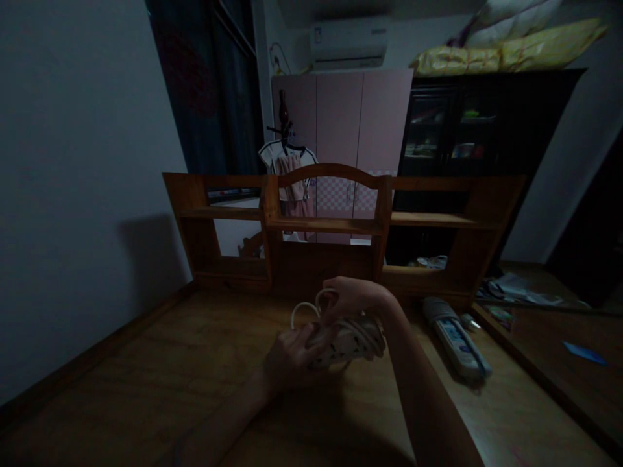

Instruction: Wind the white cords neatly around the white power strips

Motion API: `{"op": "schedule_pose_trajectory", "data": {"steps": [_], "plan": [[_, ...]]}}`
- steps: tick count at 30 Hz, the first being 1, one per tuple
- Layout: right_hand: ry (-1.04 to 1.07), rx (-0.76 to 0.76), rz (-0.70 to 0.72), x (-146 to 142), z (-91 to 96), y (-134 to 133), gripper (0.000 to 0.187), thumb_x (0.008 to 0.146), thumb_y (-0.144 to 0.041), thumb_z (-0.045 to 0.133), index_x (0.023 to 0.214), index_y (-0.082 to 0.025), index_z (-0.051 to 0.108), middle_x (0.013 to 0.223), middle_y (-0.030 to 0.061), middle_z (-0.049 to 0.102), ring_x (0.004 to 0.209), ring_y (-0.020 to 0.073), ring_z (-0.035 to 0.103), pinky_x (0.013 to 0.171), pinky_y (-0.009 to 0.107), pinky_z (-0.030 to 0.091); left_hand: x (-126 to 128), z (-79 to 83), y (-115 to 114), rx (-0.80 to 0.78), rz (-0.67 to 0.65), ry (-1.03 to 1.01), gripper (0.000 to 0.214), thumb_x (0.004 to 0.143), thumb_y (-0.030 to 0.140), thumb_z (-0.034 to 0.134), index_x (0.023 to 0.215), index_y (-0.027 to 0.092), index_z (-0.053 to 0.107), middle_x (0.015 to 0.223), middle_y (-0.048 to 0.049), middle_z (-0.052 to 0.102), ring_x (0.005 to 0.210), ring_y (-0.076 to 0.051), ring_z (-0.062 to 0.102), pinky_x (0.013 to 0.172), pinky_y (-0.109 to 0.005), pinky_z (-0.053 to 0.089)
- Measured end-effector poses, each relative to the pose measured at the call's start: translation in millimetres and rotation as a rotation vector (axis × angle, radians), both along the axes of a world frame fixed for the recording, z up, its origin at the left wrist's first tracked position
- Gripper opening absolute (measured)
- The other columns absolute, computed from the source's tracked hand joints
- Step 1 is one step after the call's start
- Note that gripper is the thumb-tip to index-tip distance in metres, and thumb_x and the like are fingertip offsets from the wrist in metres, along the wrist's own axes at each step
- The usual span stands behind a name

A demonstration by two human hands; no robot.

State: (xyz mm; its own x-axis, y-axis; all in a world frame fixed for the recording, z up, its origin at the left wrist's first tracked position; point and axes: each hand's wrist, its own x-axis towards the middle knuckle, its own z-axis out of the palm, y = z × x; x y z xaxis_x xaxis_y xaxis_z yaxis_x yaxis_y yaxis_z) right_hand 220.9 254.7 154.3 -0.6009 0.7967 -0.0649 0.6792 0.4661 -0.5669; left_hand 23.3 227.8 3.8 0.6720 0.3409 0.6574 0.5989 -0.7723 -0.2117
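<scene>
A white power strip with its white cable looped around it is held just above the wooden desk, near the middle. My left hand grips the strip's left end from below, fingers closed on it. Above the strip, my right hand has its fingers curled around a loop of the cable. Both forearms reach in from the lower edge of the dim view.
A second power strip lies on the desk to the right. A wooden shelf unit stands along the desk's back edge. A grey wall borders the left. A pink wardrobe and dark cabinet stand behind.
</scene>
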Motion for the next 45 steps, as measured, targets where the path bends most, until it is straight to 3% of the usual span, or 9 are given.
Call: {"op": "schedule_pose_trajectory", "data": {"steps": [8,12,17,24,28,33,37,40,45], "plan": [[0.355,0.088,-0.260,6.0,-3.1,14.4,0.027,0.063,-0.026,0.071,0.082,-0.016,0.054,0.075,0.0003,0.061,0.066,0.0139,0.055,0.053,0.021,0.040,2.8,-2.0,7.4,-0.220,0.128,-0.080,0.079,0.080,0.045,0.059,0.149,0.032,0.022,0.122,-0.0136,0.056,0.091,-0.028,0.064,0.071,-0.038,0.054],[0.590,0.150,-0.371,21.0,6.3,16.7,0.027,0.064,-0.031,0.069,0.076,-0.019,0.047,0.067,-0.0038,0.051,0.057,0.0100,0.046,0.050,0.021,0.036,6.2,-1.7,8.1,-0.346,0.185,-0.284,0.080,0.078,0.040,0.061,0.148,0.032,0.022,0.129,-0.0117,0.053,0.096,-0.027,0.064,0.078,-0.039,0.053],[0.834,0.115,-0.467,44.9,17.3,11.7,0.027,0.064,-0.034,0.067,0.076,-0.020,0.046,0.058,-0.0079,0.040,0.048,0.0074,0.038,0.046,0.020,0.031,9.8,5.4,8.4,-0.442,0.196,-0.593,0.076,0.081,0.041,0.060,0.146,0.026,0.024,0.142,-0.0116,0.044,0.123,-0.029,0.050,0.096,-0.044,0.046],[0.828,0.074,-0.428,62.7,15.9,10.9,0.040,0.066,-0.039,0.070,0.098,-0.016,0.064,0.070,-0.0018,0.055,0.053,0.0079,0.044,0.048,0.021,0.033,8.0,10.1,4.7,-0.462,0.113,-0.684,0.078,0.079,0.037,0.064,0.144,0.023,0.025,0.140,-0.0125,0.046,0.121,-0.026,0.052,0.096,-0.040,0.047],[0.813,0.091,-0.422,64.8,15.9,10.5,0.041,0.064,-0.038,0.073,0.098,-0.015,0.068,0.069,-0.0006,0.058,0.051,0.0080,0.044,0.046,0.020,0.031,2.4,0.4,5.6,-0.325,0.068,-0.631,0.083,0.076,0.036,0.066,0.145,0.023,0.021,0.136,-0.0138,0.048,0.119,-0.028,0.054,0.094,-0.042,0.048],[0.866,0.328,-0.489,65.5,25.8,1.0,0.034,0.068,-0.035,0.069,0.093,-0.012,0.070,0.076,0.0032,0.065,0.062,0.0136,0.056,0.055,0.023,0.041,-8.7,-9.0,6.0,-0.184,-0.012,-0.440,0.092,0.073,0.041,0.068,0.147,0.026,0.015,0.131,-0.0154,0.052,0.116,-0.032,0.054,0.087,-0.044,0.051],[0.880,0.615,-0.551,67.2,35.5,-9.1,0.031,0.073,-0.035,0.066,0.093,-0.013,0.070,0.085,0.0060,0.069,0.078,0.0202,0.063,0.070,0.030,0.048,-8.8,-5.0,2.4,-0.248,-0.188,-0.167,0.093,0.075,0.044,0.065,0.150,0.025,0.012,0.125,-0.0162,0.056,0.107,-0.029,0.060,0.082,-0.039,0.052],[0.890,0.840,-0.547,65.8,43.4,-21.4,0.027,0.079,-0.032,0.062,0.101,-0.017,0.069,0.096,0.0057,0.070,0.091,0.0212,0.063,0.081,0.033,0.048,-0.8,-1.9,-1.4,-0.354,-0.186,-0.039,0.087,0.076,0.043,0.063,0.149,0.024,0.021,0.126,-0.0164,0.056,0.106,-0.032,0.060,0.083,-0.042,0.052],[0.898,1.118,-0.671,62.0,58.4,-47.1,0.026,0.086,-0.028,0.059,0.107,-0.016,0.066,0.101,0.0072,0.069,0.093,0.0191,0.063,0.083,0.033,0.048,13.1,2.9,-3.0,-0.638,-0.019,-0.331,0.077,0.072,0.042,0.068,0.143,0.028,0.038,0.130,-0.0132,0.056,0.112,-0.034,0.057,0.092,-0.045,0.046]]}}
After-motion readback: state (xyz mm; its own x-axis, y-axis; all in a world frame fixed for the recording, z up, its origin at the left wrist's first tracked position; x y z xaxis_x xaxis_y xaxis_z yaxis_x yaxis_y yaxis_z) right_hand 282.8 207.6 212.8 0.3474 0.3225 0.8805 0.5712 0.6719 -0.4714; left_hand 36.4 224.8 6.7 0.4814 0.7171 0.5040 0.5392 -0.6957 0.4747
